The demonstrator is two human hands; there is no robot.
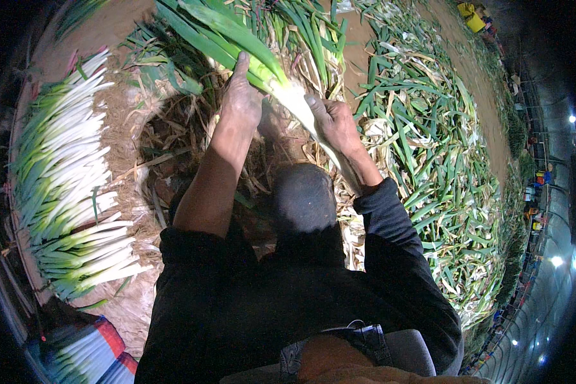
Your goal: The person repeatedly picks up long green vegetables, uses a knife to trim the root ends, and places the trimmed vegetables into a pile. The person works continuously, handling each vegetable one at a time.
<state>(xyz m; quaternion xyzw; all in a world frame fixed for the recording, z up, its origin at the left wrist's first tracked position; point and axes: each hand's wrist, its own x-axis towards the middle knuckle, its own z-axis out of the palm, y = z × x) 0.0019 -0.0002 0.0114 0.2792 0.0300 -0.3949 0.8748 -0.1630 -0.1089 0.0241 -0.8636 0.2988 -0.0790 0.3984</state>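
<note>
A large leek (pixel 281 86) with a white stalk and long green leaves lies across both my hands, leaves pointing up and to the left. My left hand (pixel 240 99) is soiled and grips the leek where the green leaves begin, thumb stretched up along them. My right hand (pixel 331 121) holds the white stalk lower down, fingers wrapped around it. My bent knee (pixel 303 195) in dark cloth sits just below the hands.
A neat row of cleaned leeks (pixel 70 179) lies stacked at the left, white ends pointing right. A wide heap of stripped green and yellow leaves (pixel 429 147) covers the ground at the right. Dry husks and roots (pixel 173 128) lie under my hands. Lamps (pixel 557 259) shine at far right.
</note>
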